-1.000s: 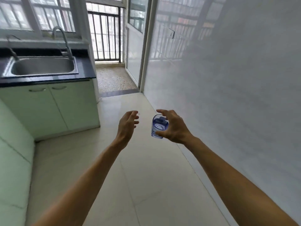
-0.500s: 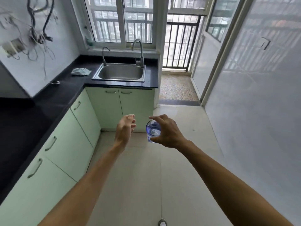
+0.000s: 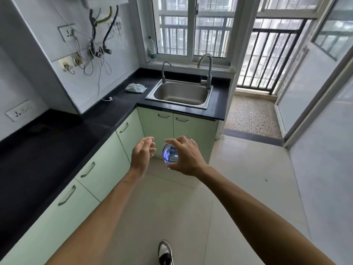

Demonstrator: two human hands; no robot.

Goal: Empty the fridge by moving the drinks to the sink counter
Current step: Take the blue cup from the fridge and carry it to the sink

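Note:
My right hand (image 3: 186, 156) is wrapped around a clear drink bottle with a blue label (image 3: 170, 154), held out in front of me above the floor, its end facing the camera. Just to its left, my left hand (image 3: 142, 154) hangs with fingers spread and nothing in it, not touching the bottle. The black sink counter (image 3: 118, 108) runs along the left wall and turns under the window, where a steel sink (image 3: 180, 93) is set in it. The fridge is out of sight.
A crumpled pale cloth (image 3: 136, 87) lies on the counter left of the sink. Two taps (image 3: 207, 68) rise behind the basin and a bottle (image 3: 151, 47) stands on the windowsill. Pale green cabinets (image 3: 99, 169) line the left; a balcony door (image 3: 265, 56) opens ahead right.
The view has swung left and moved closer to the counter, bringing the sink and left worktop into view. Both hands keep the same pose, the right one still holding the bottle.

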